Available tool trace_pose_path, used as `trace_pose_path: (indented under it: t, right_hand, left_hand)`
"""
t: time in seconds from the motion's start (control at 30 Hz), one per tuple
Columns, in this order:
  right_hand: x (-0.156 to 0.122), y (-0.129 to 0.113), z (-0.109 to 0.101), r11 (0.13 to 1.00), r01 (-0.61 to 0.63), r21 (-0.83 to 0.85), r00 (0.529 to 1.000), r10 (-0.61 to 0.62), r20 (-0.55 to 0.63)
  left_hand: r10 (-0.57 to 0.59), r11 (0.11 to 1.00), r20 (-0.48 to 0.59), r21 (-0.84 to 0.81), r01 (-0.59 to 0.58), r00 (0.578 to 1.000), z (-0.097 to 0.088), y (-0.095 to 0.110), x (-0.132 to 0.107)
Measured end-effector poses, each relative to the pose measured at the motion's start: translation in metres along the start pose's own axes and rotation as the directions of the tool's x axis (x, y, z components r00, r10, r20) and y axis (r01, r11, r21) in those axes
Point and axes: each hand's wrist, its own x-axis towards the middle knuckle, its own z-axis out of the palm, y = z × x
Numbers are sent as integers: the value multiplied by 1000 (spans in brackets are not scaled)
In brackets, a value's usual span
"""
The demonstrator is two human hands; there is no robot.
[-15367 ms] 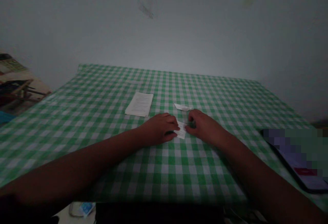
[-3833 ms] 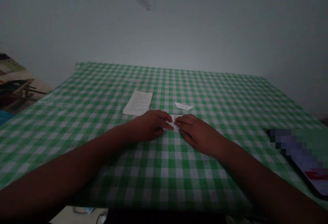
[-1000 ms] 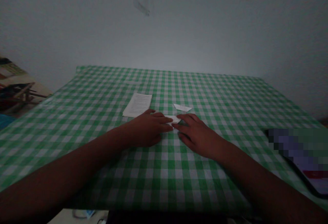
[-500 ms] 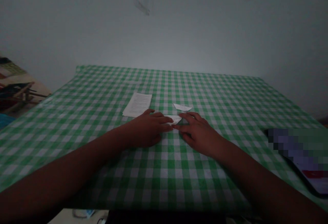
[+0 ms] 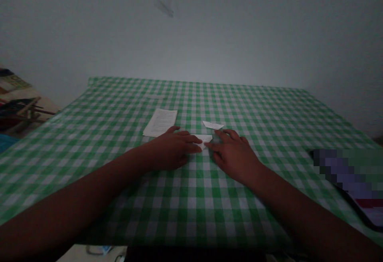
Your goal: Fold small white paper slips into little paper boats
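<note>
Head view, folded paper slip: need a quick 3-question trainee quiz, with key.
1. True or false: the left hand touches the folded white paper slip.
2. Multiple choice: what lies just beyond the slip, toward the wall? A. a mug; B. a small white paper piece; C. scissors.
3. Fill in the blank: the pixelated phone lies on the person's ___ side of the green gingham tablecloth.

Key: 1 true; 2 B; 3 right.
</note>
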Motion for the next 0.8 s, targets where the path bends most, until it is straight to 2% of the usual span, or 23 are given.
trace_pose_path:
  t: [0.1, 0.17, 0.37, 0.47, 0.67, 0.8]
  right_hand:
    - [1, 8, -1, 997, -71, -40, 997, 71, 0]
    - [1, 12, -1, 996, -74, -41, 997, 74, 1]
    - [4, 16, -1, 998, -39, 44, 998, 42, -55]
    - [6, 16, -1, 992, 44, 117, 996, -34, -82]
    - [2, 2, -2, 972, 189, 137, 976, -201, 82]
    - [0, -4, -2, 979, 174, 103, 973, -187, 136]
  left_hand:
    - [4, 1000, -3, -13, -4, 1000, -1, 0, 0]
    - [11, 1000, -10, -19, -11, 1000, -1, -1, 0]
    - [40, 998, -37, -44, -42, 999, 1, 1, 0]
    - [32, 998, -41, -56, -34, 999, 2, 5, -3]
    - [-3, 994, 10, -108, 4, 1000, 1, 7, -8]
    - [-13, 989, 28, -150, 17, 1000, -1, 5, -8]
